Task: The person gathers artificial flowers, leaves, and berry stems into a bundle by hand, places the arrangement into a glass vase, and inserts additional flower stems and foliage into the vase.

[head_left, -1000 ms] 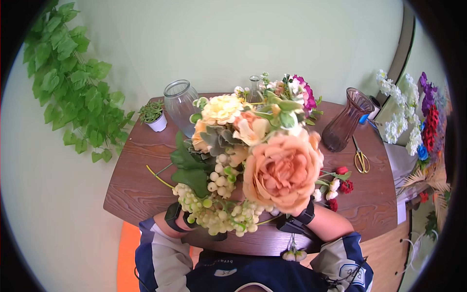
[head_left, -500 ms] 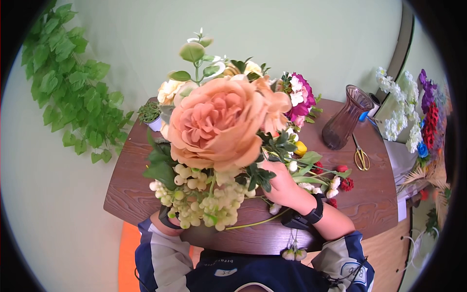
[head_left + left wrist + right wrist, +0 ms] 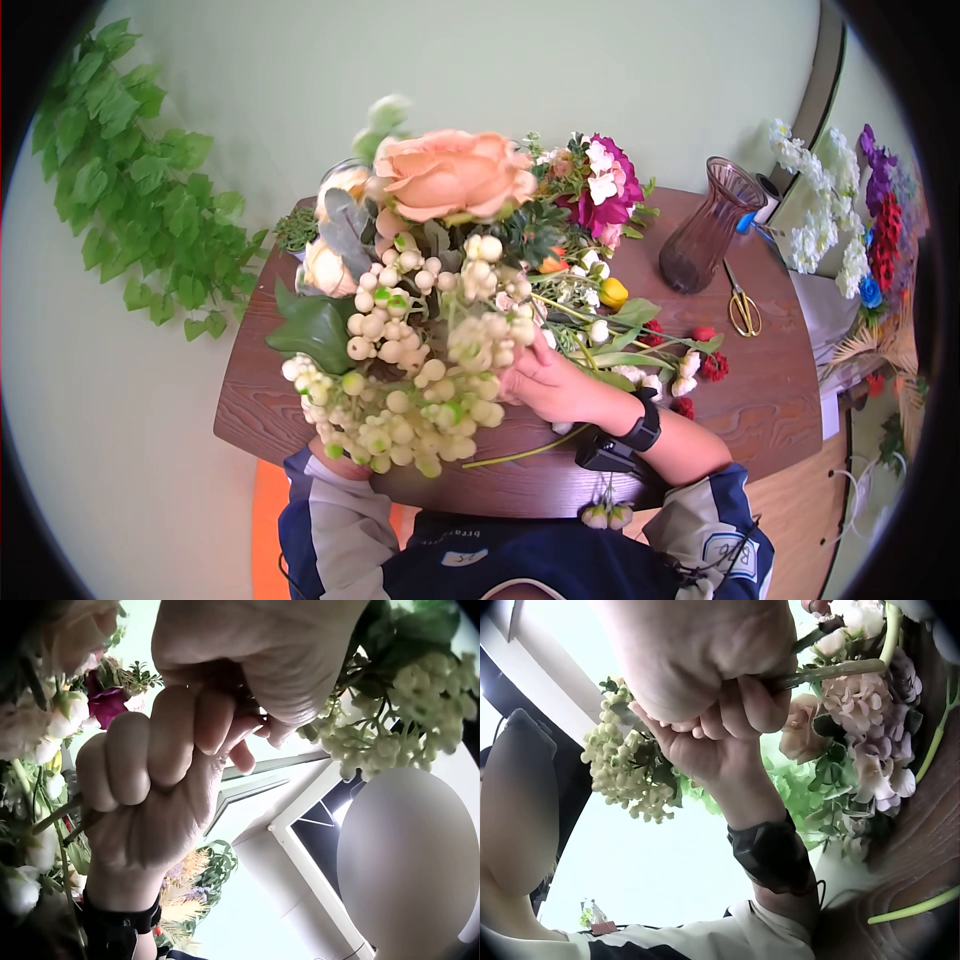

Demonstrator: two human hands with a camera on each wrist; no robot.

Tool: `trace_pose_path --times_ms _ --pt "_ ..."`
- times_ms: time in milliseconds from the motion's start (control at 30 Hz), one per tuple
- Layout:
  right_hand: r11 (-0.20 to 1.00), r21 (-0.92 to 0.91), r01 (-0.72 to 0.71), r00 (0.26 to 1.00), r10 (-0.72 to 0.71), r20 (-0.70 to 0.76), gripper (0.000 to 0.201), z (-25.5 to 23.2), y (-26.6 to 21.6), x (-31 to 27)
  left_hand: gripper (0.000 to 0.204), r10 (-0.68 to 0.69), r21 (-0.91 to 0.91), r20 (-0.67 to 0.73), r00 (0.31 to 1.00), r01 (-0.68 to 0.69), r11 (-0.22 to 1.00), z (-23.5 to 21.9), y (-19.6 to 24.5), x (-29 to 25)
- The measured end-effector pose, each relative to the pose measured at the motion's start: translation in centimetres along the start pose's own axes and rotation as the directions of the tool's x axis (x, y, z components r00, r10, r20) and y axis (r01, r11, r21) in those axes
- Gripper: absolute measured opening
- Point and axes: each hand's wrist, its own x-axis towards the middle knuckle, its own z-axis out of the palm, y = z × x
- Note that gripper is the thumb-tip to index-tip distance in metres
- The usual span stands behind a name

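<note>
A large bouquet with a peach rose (image 3: pixel 455 175) and pale berry sprigs (image 3: pixel 400 425) covers the middle of the head view. Behind it the left hand is hidden. My right hand (image 3: pixel 550 382) is at the bouquet's right side. In the left wrist view, the left hand (image 3: pixel 259 652) has its fingers curled against the right hand (image 3: pixel 154 769), whose fist has stem ends (image 3: pixel 56 816) poking out. The right wrist view shows the right hand (image 3: pixel 705 660) gripping thick stems (image 3: pixel 840 671), with the left hand (image 3: pixel 712 757) curled round the bunch beside it.
On the table (image 3: pixel 255 400) stand a purple glass vase (image 3: pixel 700 235) and a small potted plant (image 3: pixel 295 230). Gold-handled scissors (image 3: pixel 743 310), red flowers (image 3: pixel 713 366), a yellow bud (image 3: pixel 613 292) and a magenta bloom (image 3: pixel 610 190) lie around. Leafy vines (image 3: pixel 150 170) hang at left.
The bouquet has turned and tipped, so the peach rose now sits higher and further back and the berries face the camera. My right hand has come into fuller view.
</note>
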Motion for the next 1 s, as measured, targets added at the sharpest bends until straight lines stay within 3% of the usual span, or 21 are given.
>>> trace_pose_path --times_ms 67,100,133,167,200,233,267,300,400,433,533,567,633,667,733,767,800,867,933,967,1000 --pt "0.915 0.331 0.233 0.969 -0.247 0.001 0.015 -0.3 -0.4 1.6 0.035 -0.022 0.004 0.026 0.999 0.022 1.0 0.1 -0.3 0.8" --pt "0.875 0.375 -0.305 0.945 0.23 0.231 0.019 -1.4 -2.2 0.9 0.036 -0.036 0.006 0.039 0.999 0.036 0.999 0.0 -0.5 0.1" --pt "0.871 0.381 -0.309 0.945 0.237 0.225 0.019 -2.1 -2.6 0.8 0.036 -0.052 0.006 0.052 0.997 0.052 0.999 -0.2 -0.4 -1.2" --pt "0.999 0.034 -0.04 0.983 0.033 0.178 0.024 -2.7 -2.7 0.9 0.036 -0.068 0.007 0.066 0.995 0.068 0.998 -0.1 -0.8 -0.5" --pt "0.917 -0.322 0.236 0.962 -0.174 0.21 0.031 -3.6 -3.0 1.1 0.037 -0.082 0.008 0.082 0.993 0.082 0.997 -0.3 -0.6 -0.9" --pt "0.898 -0.428 0.102 0.97 0.005 0.242 0.034 -5.1 -4.4 1.2 0.037 -0.096 0.01 0.096 0.991 0.096 0.995 -0.3 -0.7 0.2" --pt "0.81 -0.569 0.144 0.99 -0.122 0.077 0.03 -5.7 -4.8 0.4 0.037 -0.11 0.01 0.11 0.988 0.109 0.994 -0.5 -0.5 0.6" --pt "0.78 -0.613 0.122 0.993 -0.094 0.078 0.03 -7.2 -6.2 0.1 0.038 -0.121 0.01 0.125 0.985 0.121 0.993 -0.6 -0.5 1.4" --pt "0.703 -0.7 -0.127 0.989 0.146 -0.033 0.022 -10.7 -9.6 -1.9 0.037 -0.128 0.02 0.154 0.98 0.127 0.992 0.7 -0.8 1.6" --pt "0.671 -0.721 -0.171 0.971 0.24 -0.007 0.024 -11.4 -10.3 -2.5 0.039 -0.124 0.037 0.163 0.979 0.119 0.992 1.6 -0.7 1.7" --pt "0.431 -0.872 -0.232 0.768 0.631 0.108 0.043 -11.3 -10.6 -3.8 0.04 -0.11 0.038 0.209 0.972 0.104 0.994 3.9 0.2 2.3" --pt "0.43 -0.871 -0.237 0.764 0.636 0.107 0.043 -10.6 -9.7 -4.5 0.043 -0.135 0.031 0.11 0.985 0.132 0.991 4.0 0.1 2.1" --pt "0.462 -0.869 -0.176 0.833 0.54 0.118 0.04 -8.9 -6.6 -6.3 0.044 -0.159 0.072 0.067 0.985 0.154 0.985 4.2 0.7 2.1" --pt "0.461 -0.87 -0.175 0.832 0.542 0.119 0.04 -8.3 -5.1 -7.0 0.044 -0.18 0.118 0.022 0.983 0.176 0.977 4.5 1.0 2.2" --pt "0.545 -0.8 -0.252 0.745 0.636 0.199 0.042 -7.4 -2.9 -7.7 0.045 -0.17 0.181 -0.041 0.985 0.174 0.968 5.2 1.3 2.2" --pt "0.547 -0.8 -0.248 0.749 0.632 0.2 0.042 -7.5 -2.7 -7.9 0.046 -0.21 0.134 -0.056 0.976 0.215 0.967 5.2 1.5 2.2" --pt "0.601 -0.726 -0.335 0.742 0.643 0.191 0.041 -7.7 -2.5 -7.8 0.046 -0.248 0.09 -0.069 0.966 0.254 0.963 5.3 1.7 2.2" --pt "0.653 -0.639 -0.407 0.736 0.649 0.194 0.04 -8.4 -2.7 -7.6 0.047 -0.246 0.143 -0.148 0.958 0.267 0.953 5.6 2.1 1.6" --pt "0.79 -0.255 -0.558 0.802 0.592 0.079 0.033 -9.4 -3.7 -7.2 0.046 -0.323 0.237 -0.174 0.93 0.358 0.903 5.0 2.4 0.4" --pt "0.831 -0.234 -0.504 0.853 0.522 0.014 0.032 -9.9 -3.6 -7.0 0.043 -0.325 0.301 -0.215 0.921 0.379 0.875 5.0 2.3 -0.1" --pt "0.845 -0.104 -0.525 0.851 0.524 -0.04 0.036 -10.1 -3.9 -6.6 0.043 -0.324 0.306 -0.223 0.919 0.382 0.872 3.6 2.0 -1.5"
